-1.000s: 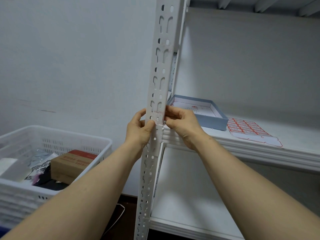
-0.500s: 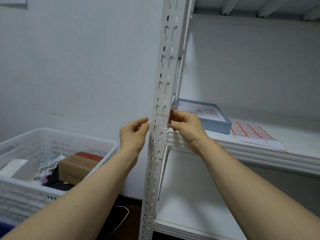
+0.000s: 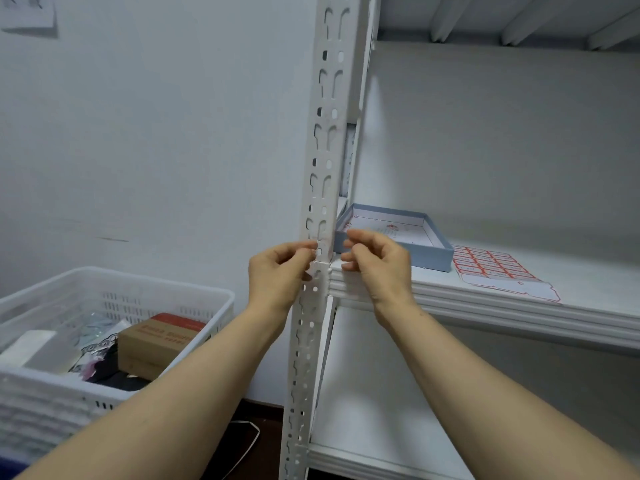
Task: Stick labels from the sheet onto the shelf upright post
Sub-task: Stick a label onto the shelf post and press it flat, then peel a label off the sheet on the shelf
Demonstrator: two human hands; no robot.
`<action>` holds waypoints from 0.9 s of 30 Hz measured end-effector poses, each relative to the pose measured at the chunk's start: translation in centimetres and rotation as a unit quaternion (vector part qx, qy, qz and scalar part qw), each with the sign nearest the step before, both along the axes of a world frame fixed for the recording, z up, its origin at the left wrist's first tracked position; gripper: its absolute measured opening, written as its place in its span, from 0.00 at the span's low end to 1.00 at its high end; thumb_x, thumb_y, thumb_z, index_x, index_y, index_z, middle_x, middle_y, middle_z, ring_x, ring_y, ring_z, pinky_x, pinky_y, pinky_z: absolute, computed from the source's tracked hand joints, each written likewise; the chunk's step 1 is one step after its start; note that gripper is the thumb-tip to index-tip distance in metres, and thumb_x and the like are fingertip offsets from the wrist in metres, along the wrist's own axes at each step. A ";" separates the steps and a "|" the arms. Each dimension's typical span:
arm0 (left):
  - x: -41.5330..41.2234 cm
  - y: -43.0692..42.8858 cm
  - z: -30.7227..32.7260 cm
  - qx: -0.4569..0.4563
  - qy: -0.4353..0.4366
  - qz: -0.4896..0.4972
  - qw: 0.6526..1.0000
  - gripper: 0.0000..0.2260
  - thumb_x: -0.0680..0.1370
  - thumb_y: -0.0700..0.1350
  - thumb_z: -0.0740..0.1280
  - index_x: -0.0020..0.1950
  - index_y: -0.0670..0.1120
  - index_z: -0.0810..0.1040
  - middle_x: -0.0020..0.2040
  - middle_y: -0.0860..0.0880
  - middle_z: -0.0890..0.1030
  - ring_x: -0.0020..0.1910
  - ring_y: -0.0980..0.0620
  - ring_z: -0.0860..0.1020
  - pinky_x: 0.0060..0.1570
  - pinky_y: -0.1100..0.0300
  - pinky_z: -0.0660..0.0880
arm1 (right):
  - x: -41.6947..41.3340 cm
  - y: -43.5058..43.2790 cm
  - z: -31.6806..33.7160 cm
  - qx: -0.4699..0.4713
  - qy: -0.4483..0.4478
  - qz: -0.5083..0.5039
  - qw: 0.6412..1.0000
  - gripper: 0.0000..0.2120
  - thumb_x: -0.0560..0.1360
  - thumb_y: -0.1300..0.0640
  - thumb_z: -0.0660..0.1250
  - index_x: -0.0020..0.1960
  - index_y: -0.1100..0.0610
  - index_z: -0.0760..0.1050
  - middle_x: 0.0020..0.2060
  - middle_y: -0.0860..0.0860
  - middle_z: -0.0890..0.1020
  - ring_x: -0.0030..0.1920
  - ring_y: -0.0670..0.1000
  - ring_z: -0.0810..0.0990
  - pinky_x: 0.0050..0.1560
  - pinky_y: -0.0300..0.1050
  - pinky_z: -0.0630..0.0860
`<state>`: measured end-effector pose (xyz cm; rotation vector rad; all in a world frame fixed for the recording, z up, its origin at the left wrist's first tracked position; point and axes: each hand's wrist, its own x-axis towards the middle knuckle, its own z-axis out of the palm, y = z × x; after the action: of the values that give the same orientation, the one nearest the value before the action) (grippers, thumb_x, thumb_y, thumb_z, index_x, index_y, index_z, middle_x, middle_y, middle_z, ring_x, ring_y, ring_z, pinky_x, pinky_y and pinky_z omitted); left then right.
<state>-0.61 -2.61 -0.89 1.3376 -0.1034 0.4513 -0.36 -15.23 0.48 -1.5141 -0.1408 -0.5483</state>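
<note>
The white perforated upright post [image 3: 323, 161] runs from top to bottom in the middle of the view. A faint, red-edged label [image 3: 319, 239] lies on its front face just above shelf level. My left hand [image 3: 277, 275] is at the post's left edge, its thumb and forefinger pinching there at the label. My right hand [image 3: 379, 265] hovers just right of the post with curled fingers that hold nothing and a small gap to the metal. The label sheet [image 3: 495, 268], with rows of red-framed labels, lies flat on the shelf to the right.
A shallow blue box [image 3: 436, 252] sits on the white shelf board [image 3: 519, 306] behind my right hand. A white plastic crate [image 3: 114, 289] with a cardboard box and bags stands at lower left. A lower shelf lies below, and a cable is on the dark floor.
My left hand moved right to the post and now pinches at the label. My right hand came slightly off the post's right edge. The view shifted a little.
</note>
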 end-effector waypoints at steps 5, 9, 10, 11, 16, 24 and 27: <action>-0.5 -0.9 0.7 -0.070 0.027 -0.073 0.995 0.10 0.75 0.34 0.62 0.39 0.41 0.81 0.29 0.49 0.77 0.28 0.54 0.70 0.29 0.65 0.71 | -0.9 -0.6 0.1 -0.005 0.053 0.072 0.996 0.11 0.76 0.68 0.60 0.44 0.59 0.79 0.38 0.56 0.82 0.35 0.50 0.80 0.42 0.40 0.81; -0.7 -1.5 0.9 -0.082 0.034 -0.115 0.989 0.10 0.76 0.34 0.61 0.40 0.39 0.80 0.27 0.50 0.76 0.27 0.53 0.69 0.26 0.65 0.68 | -1.2 -1.0 0.6 0.003 0.057 0.108 0.993 0.08 0.76 0.65 0.62 0.45 0.59 0.80 0.38 0.56 0.82 0.35 0.49 0.80 0.43 0.40 0.81; -0.8 -1.8 1.0 -0.079 0.036 -0.121 0.989 0.10 0.76 0.34 0.60 0.40 0.38 0.80 0.26 0.50 0.75 0.27 0.54 0.69 0.25 0.65 0.68 | -1.2 -1.1 0.7 0.008 0.051 0.117 0.992 0.07 0.76 0.65 0.63 0.45 0.59 0.80 0.37 0.55 0.82 0.34 0.48 0.80 0.43 0.40 0.80; -0.8 -2.0 1.1 -0.077 0.038 -0.125 0.988 0.10 0.76 0.34 0.60 0.40 0.38 0.80 0.26 0.50 0.75 0.26 0.54 0.69 0.25 0.65 0.68 | -1.3 -1.2 0.9 0.009 0.046 0.123 0.991 0.07 0.76 0.65 0.63 0.46 0.59 0.79 0.37 0.55 0.82 0.34 0.48 0.80 0.44 0.39 0.80; -1.2 -3.8 2.5 -0.124 0.069 -0.178 0.974 0.10 0.77 0.35 0.59 0.44 0.35 0.79 0.30 0.46 0.76 0.28 0.55 0.71 0.27 0.67 0.73 | -1.5 -3.0 1.8 0.039 0.037 0.119 0.991 0.10 0.77 0.65 0.61 0.44 0.59 0.80 0.36 0.55 0.83 0.35 0.49 0.81 0.40 0.39 0.79; 0.6 -8.8 6.3 -0.072 0.067 -0.173 0.980 0.05 0.71 0.37 0.73 0.38 0.38 0.80 0.34 0.45 0.77 0.34 0.52 0.74 0.38 0.63 0.76 | -0.3 -7.5 5.0 0.042 0.024 0.065 0.997 0.11 0.77 0.68 0.59 0.42 0.61 0.78 0.35 0.56 0.80 0.32 0.47 0.79 0.37 0.34 0.79; 2.4 -10.5 7.2 -0.043 0.072 -0.154 0.985 0.06 0.74 0.37 0.70 0.38 0.37 0.78 0.34 0.44 0.77 0.28 0.53 0.75 0.40 0.64 0.78 | 0.9 -9.3 6.0 0.028 0.035 0.042 0.998 0.10 0.76 0.69 0.59 0.43 0.61 0.77 0.36 0.56 0.80 0.35 0.50 0.78 0.39 0.35 0.79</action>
<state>1.78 -13.10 6.31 1.2403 -0.1655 0.0956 0.55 -24.51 6.49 -1.4643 -0.1332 -0.4270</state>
